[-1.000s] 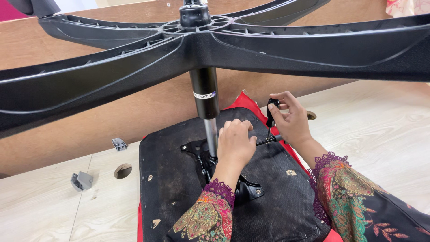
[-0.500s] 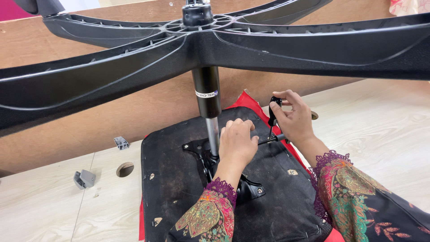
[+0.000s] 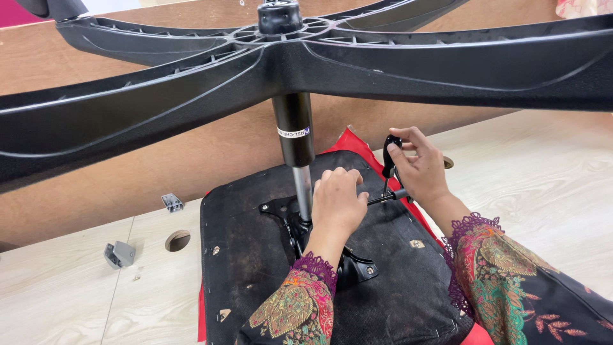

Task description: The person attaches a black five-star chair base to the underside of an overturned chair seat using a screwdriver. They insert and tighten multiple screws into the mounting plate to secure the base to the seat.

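So on the left of the wooden table (image 3: 76,300) there's a small grey bracket (image 3: 119,253) next to a round hole (image 3: 177,240), with another little metal bracket (image 3: 172,202) just beyond. Middle of the scene, an upside-down chair seat (image 3: 255,255) lies black underside up, red fabric peeking out at the edges. The gas cylinder (image 3: 295,137) stands straight up from its mechanism plate (image 3: 281,209), carrying the black star base (image 3: 319,64) overhead. Left hand (image 3: 336,201) rests curled over the mechanism right beside the cylinder. Right hand (image 3: 418,167) is pinched closed on the black lever handle (image 3: 389,156) at the seat's right edge.
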